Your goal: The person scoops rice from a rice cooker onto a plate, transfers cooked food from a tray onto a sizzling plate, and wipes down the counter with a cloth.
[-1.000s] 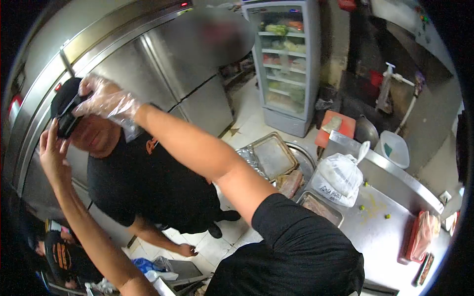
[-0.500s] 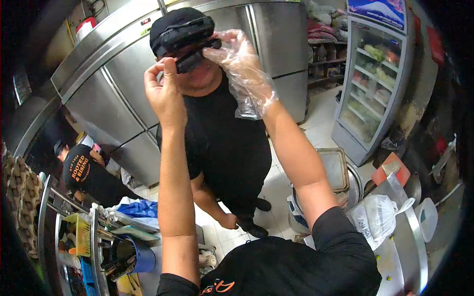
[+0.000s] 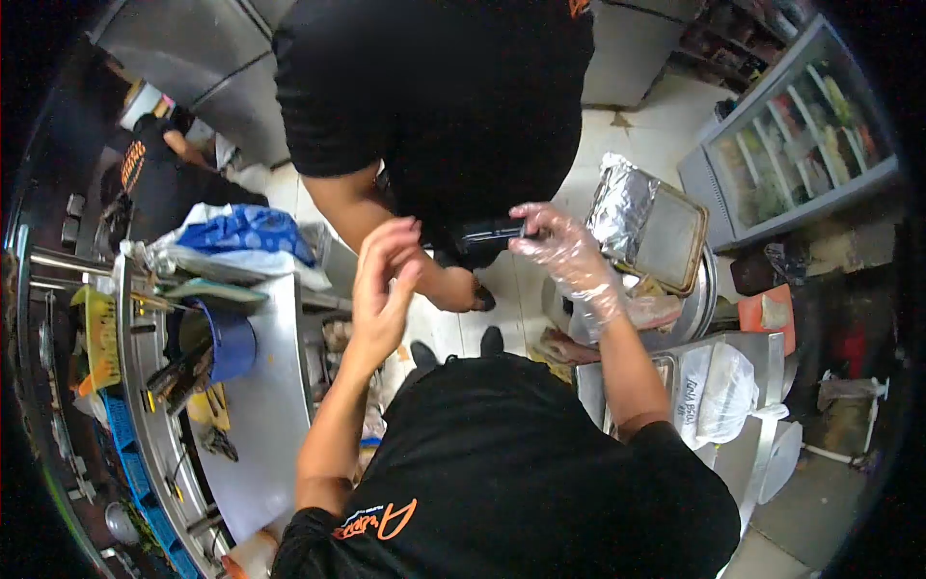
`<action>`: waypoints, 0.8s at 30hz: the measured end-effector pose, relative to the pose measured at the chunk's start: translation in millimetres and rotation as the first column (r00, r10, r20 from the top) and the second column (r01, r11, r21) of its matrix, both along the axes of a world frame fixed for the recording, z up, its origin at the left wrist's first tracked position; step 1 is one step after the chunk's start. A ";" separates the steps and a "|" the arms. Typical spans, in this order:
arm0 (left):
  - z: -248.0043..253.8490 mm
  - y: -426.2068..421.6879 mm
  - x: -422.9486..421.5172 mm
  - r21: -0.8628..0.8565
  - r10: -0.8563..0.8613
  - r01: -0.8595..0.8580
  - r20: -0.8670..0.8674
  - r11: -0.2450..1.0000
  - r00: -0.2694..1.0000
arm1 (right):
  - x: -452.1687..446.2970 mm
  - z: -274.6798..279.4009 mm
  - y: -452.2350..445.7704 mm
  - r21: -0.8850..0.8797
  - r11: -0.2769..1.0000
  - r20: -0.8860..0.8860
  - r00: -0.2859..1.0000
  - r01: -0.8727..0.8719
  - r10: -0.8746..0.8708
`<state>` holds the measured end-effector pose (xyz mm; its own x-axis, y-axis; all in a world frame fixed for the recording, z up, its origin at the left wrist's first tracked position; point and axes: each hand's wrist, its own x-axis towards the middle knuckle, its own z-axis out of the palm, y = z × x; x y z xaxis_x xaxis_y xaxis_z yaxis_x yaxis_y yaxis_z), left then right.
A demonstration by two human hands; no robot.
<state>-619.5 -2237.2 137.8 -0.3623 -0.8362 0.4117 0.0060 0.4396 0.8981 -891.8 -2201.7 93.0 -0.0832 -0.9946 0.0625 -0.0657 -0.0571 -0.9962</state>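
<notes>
A thin dark device with a glossy face (image 3: pixel 494 234) is held out in front of my body. My right hand (image 3: pixel 564 249), in a clear plastic glove, pinches its right end between thumb and fingers. My left hand (image 3: pixel 386 280) is bare and raised left of the device, apart from it, its fingers spread and slightly curled with nothing in them. Just beyond both hands stands a person in a black shirt (image 3: pixel 434 96), whose lowered arm (image 3: pixel 362 207) passes behind my left hand.
Foil (image 3: pixel 622 207) lies on a metal tray (image 3: pixel 702 227) at the right, near a tied white bag (image 3: pixel 723 391). A glass-door fridge (image 3: pixel 772 145) stands beyond. At the left are a blue container (image 3: pixel 231 343), a yellow basket (image 3: pixel 99 338) and another person (image 3: pixel 159 169).
Both hands have come down from the other person's head toward my body. My left hand has let go of the dark device, which stays in my right hand. The view has tilted downward.
</notes>
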 end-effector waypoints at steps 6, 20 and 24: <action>-148.0 91.8 122.7 0.183 0.213 -0.330 0.466 0.926 0.859 | 20.5 -53.3 23.9 0.078 0.993 -0.254 0.961 -0.093 0.110; -230.6 112.9 138.2 0.424 -0.204 -0.013 0.461 0.906 0.863 | 82.8 -20.5 6.5 -0.237 0.971 -0.587 0.790 0.039 -0.175; -207.1 1.1 61.0 0.102 -0.093 0.056 0.405 0.993 0.909 | 89.4 -6.7 4.3 -0.211 0.977 -0.651 0.747 -0.007 -0.136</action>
